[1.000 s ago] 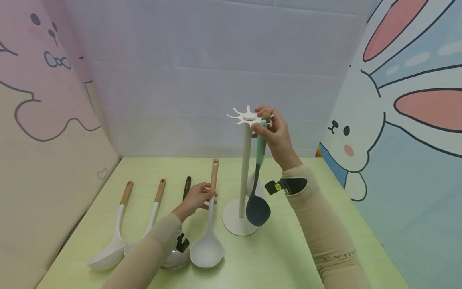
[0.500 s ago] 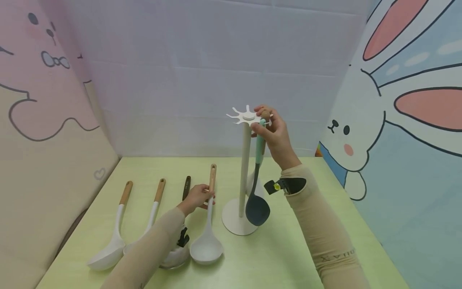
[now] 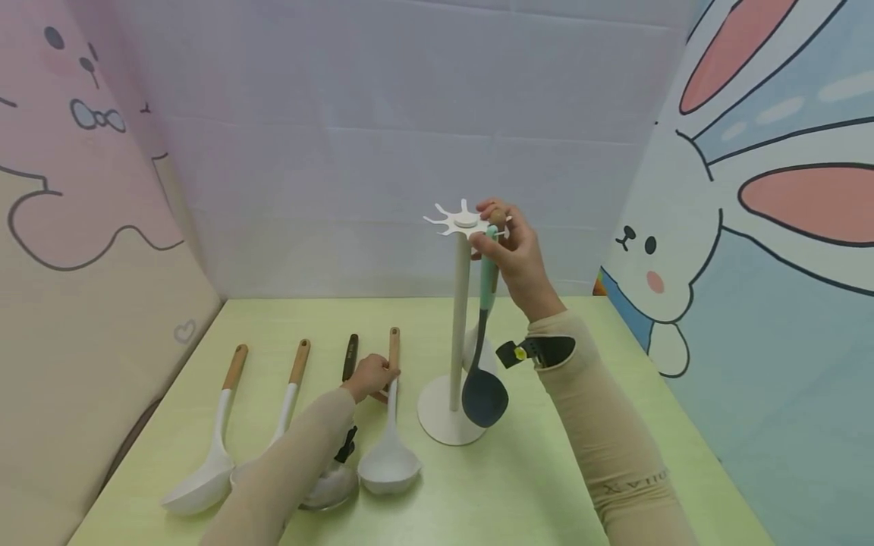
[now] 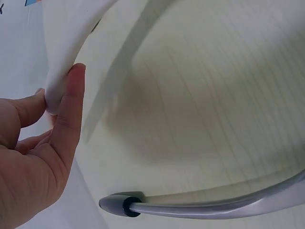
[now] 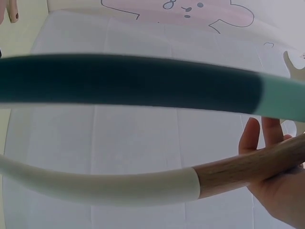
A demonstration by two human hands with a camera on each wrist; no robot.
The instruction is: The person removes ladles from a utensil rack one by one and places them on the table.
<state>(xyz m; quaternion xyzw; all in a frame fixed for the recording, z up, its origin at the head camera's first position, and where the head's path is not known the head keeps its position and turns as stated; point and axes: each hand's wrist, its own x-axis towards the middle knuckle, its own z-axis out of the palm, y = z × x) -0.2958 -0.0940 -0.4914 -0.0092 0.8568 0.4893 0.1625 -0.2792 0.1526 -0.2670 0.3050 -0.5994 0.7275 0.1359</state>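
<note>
My left hand pinches the neck of a white ladle with a wooden handle, just below the wood. In the left wrist view, thumb and fingers hold the white shaft above the tabletop. My right hand is at the top of a white utensil rack, its fingers curled about a wooden handle with a white shaft. That utensil's white head is partly hidden behind a dark ladle with a mint handle, which hangs at the rack's near right side beside my thumb.
Two white utensils with wooden handles, one a ladle, the other a partly hidden utensil, lie to the left on the table. A metal ladle with a dark handle lies under my left forearm. A pale cloth wall stands behind.
The white ladle's handle end has come lower and slightly left in the head view, its bowl shifting a little upward. My right hand stays at the rack top.
</note>
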